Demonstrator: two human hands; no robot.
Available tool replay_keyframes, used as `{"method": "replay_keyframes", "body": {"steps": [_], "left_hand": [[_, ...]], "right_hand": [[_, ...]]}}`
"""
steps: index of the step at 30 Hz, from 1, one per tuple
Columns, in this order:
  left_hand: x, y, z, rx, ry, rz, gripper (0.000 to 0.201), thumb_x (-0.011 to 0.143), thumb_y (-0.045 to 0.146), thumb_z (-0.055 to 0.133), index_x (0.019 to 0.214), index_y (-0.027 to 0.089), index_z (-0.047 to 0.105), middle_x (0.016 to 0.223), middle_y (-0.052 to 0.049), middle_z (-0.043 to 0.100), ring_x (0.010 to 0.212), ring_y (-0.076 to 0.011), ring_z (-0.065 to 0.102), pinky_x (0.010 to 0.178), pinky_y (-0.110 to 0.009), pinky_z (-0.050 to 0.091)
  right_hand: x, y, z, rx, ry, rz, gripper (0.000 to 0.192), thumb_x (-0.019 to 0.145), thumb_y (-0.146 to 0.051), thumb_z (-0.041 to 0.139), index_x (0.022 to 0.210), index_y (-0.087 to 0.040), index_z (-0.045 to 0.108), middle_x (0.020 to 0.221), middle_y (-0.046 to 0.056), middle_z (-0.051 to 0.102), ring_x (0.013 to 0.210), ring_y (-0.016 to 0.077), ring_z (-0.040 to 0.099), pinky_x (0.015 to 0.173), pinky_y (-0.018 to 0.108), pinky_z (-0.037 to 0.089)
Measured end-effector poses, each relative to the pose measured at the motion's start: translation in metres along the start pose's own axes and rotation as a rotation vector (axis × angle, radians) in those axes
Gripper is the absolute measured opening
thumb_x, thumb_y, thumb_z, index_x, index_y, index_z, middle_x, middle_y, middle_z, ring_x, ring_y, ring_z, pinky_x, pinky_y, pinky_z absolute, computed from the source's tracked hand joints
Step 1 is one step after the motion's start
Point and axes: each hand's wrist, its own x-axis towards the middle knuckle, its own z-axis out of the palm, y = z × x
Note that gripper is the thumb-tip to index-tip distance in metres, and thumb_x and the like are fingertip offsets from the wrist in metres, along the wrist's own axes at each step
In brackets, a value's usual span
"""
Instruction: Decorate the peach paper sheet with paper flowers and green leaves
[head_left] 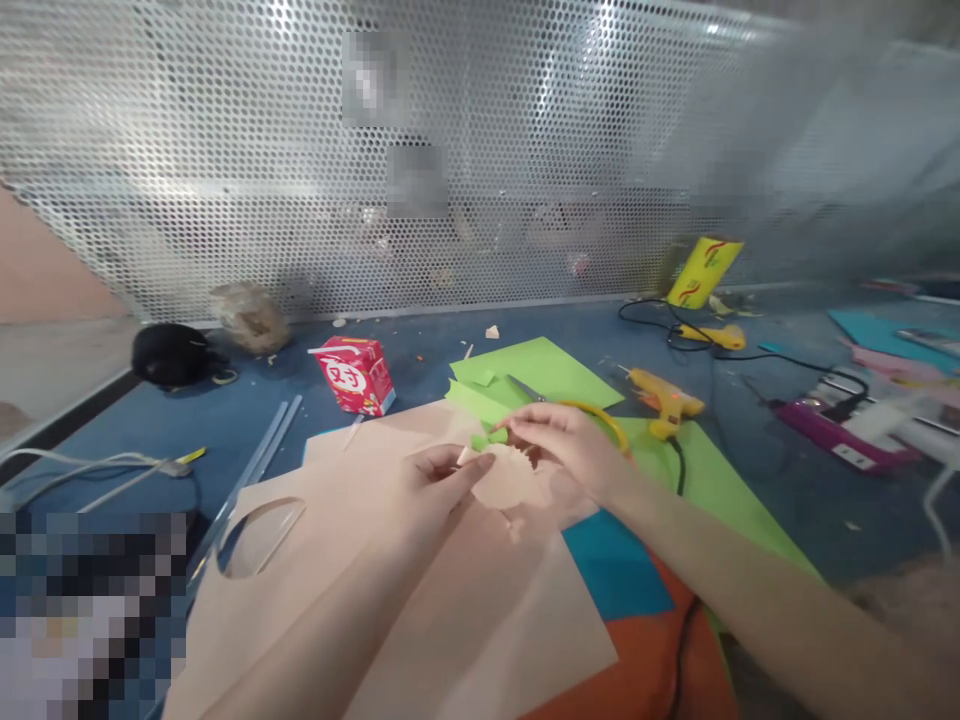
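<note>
Hands (442, 475) (562, 440) both pinching: right, a green paper strip (489, 439), long axis crosswise; left, seemingly the cream paper disc (510, 480).

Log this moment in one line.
left hand: holding pale paper cutout | right hand: at small green piece | nearby: glue gun, red carton

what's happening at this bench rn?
A person's left hand pinches a pale paper cutout near its edge, over larger pale sheets. The right hand has its fingertips at a small green piece; whether that is attached isn't clear. The nearer yellow glue gun lies to the right, unheld.
</note>
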Motion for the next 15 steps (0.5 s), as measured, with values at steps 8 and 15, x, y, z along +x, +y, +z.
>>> {"method": "replay_keyframes", "body": {"steps": [8, 15], "left_hand": [[-0.001, -0.001, 0.001, 0.061, -0.038, -0.007, 0.039, 0.066, 0.046, 0.065, 0.047, 0.017, 0.048, 0.041, 0.006, 0.037, 0.042, -0.0066, 0.03, 0.044, -0.022, 0.019], [0.001, -0.003, 0.003, 0.232, -0.055, 0.013, 0.025, 0.064, 0.04, 0.064, 0.057, 0.017, 0.058, 0.042, 0.006, 0.04, 0.04, -0.0075, 0.033, 0.042, -0.021, 0.021]], "right_hand": [[0.0, 0.002, 0.001, -0.088, -0.041, -0.076, 0.016, 0.073, -0.034, 0.066, 0.079, -0.02, 0.066, 0.07, -0.001, 0.065, 0.054, 0.0087, 0.054, 0.052, 0.022, 0.042], [0.001, 0.011, 0.002, -0.179, -0.061, -0.101, 0.013, 0.066, -0.022, 0.07, 0.077, -0.02, 0.064, 0.075, 0.001, 0.069, 0.068, 0.0131, 0.062, 0.062, 0.025, 0.046]]}}
